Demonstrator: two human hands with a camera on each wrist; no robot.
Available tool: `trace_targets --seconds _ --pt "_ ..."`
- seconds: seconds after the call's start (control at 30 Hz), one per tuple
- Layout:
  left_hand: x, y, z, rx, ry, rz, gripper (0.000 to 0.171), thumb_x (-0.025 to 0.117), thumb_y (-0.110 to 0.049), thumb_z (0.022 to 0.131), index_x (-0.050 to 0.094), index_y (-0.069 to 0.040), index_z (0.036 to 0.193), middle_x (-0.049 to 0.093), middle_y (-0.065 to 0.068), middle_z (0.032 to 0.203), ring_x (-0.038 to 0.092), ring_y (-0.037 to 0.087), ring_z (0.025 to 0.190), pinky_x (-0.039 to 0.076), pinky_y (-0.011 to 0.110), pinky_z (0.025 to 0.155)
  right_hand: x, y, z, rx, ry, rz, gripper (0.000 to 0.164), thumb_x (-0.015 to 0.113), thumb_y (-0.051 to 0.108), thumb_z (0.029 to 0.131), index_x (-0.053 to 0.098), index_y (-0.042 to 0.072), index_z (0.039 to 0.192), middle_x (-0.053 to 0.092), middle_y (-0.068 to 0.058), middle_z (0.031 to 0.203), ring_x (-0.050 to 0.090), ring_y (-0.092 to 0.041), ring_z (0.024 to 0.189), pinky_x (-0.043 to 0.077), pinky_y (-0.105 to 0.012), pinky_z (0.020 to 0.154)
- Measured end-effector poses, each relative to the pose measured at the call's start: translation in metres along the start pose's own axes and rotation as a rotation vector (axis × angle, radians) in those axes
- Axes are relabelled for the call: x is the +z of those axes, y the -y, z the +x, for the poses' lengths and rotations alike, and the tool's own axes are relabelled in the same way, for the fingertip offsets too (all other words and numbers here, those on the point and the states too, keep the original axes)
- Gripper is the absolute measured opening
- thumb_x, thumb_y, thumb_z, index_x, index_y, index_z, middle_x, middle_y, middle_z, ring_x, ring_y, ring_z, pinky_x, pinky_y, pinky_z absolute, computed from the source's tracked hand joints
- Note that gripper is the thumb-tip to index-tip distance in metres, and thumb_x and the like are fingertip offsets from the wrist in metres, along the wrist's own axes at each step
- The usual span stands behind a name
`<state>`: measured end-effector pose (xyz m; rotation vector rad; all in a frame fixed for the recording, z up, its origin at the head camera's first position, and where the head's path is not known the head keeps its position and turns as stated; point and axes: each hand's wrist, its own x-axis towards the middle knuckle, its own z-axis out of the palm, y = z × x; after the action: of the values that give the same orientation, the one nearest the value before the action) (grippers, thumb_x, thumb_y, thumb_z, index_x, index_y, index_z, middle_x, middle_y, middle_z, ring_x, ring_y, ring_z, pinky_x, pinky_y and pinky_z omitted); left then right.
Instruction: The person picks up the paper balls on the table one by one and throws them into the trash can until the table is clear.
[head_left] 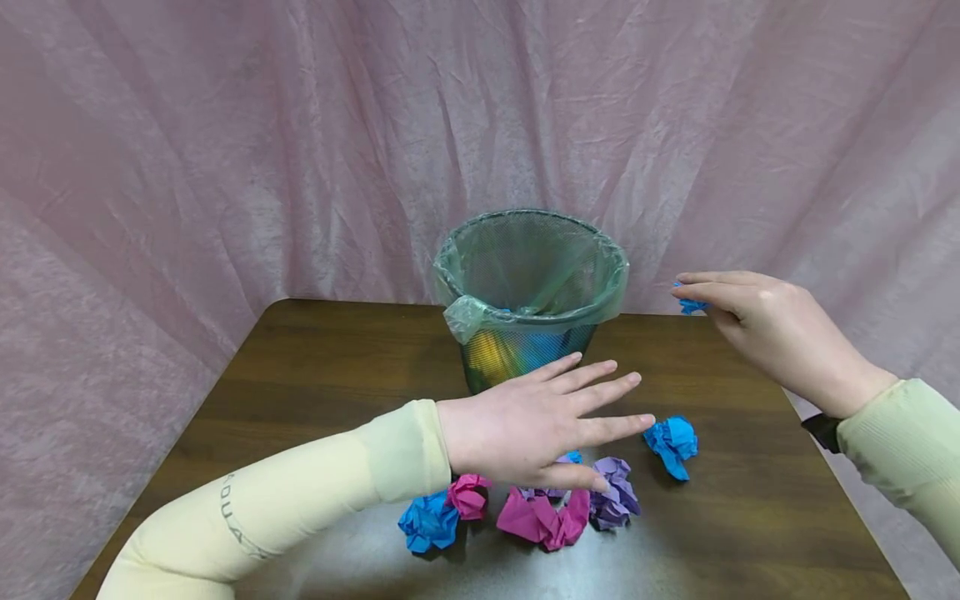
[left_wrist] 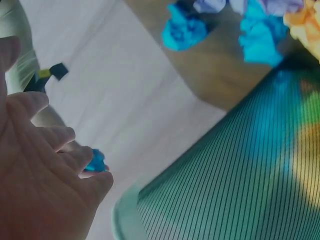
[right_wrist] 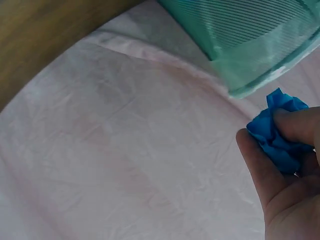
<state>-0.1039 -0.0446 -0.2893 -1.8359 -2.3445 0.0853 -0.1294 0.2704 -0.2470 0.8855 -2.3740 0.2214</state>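
On the wooden table [head_left: 337,358], near its far edge, stands a mesh wastebasket [head_left: 540,321]. In front lie a crumpled blue paper ball [head_left: 429,525] just beside a small pink ball [head_left: 469,498], a bigger pink ball [head_left: 544,523] beside a purple ball [head_left: 618,498], and, apart, another blue ball [head_left: 673,446].

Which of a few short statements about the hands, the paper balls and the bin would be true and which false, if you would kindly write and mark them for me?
1. The right hand holds a crumpled blue paper. True.
2. The left hand grips a pink ball. False: its fingers are spread and it grips nothing.
3. A see-through bag lines the bin. True.
4. The bin lies on its side. False: it stands upright on the table.
5. In the head view, a loose blue ball lies to the right of the purple ball. True.
6. The bin is empty. False: yellow and blue show through its side.
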Motion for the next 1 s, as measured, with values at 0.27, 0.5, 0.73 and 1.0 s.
trace_targets --seconds 0.27,0.5,0.73,1.0 --pt "-0.031 0.021 -0.021 -0.078 -0.09 -0.003 0.074 0.037 -0.062 0.105 0.017 -0.026 0.166 0.001 0.006 0.172 -0.014 0.02 0.155 -0.001 0.047 0.124 0.004 0.015 0.03 -0.052 -0.011 0.053 0.048 0.067 -0.016 0.085 0.073 0.007 0.127 0.067 -0.008 0.134 0.065 -0.031 0.119 0.053 -0.044 0.088" --pt "-0.051 0.052 -0.045 -0.205 -0.09 -0.009 0.074 0.034 -0.066 0.104 0.015 -0.029 0.166 -0.003 0.0 0.172 -0.01 0.02 0.156 0.0 0.05 0.124 0.009 0.025 0.055 -0.1 0.012 0.08 0.045 0.064 -0.015 0.088 0.072 0.006 0.127 0.065 -0.013 0.137 0.06 -0.034 0.124 0.05 -0.054 0.097" --pt "-0.057 0.083 -0.072 -0.365 -0.09 -0.079 0.073 0.033 -0.066 0.104 0.015 -0.031 0.165 -0.001 -0.001 0.171 -0.003 0.023 0.157 0.003 0.052 0.124 0.019 0.039 0.076 -0.125 0.069 0.088 0.047 0.061 -0.008 0.093 0.067 0.008 0.136 0.06 -0.013 0.143 0.059 -0.034 0.126 0.054 -0.051 0.092" --pt "-0.059 0.109 -0.094 -0.489 -0.07 -0.135 0.075 0.039 -0.066 0.103 0.014 -0.032 0.165 0.001 -0.001 0.171 -0.004 0.022 0.157 0.001 0.051 0.124 0.029 0.049 0.094 -0.124 0.124 0.104 0.05 0.061 -0.003 0.097 0.061 0.013 0.144 0.054 -0.012 0.149 0.056 -0.034 0.132 0.056 -0.045 0.086"
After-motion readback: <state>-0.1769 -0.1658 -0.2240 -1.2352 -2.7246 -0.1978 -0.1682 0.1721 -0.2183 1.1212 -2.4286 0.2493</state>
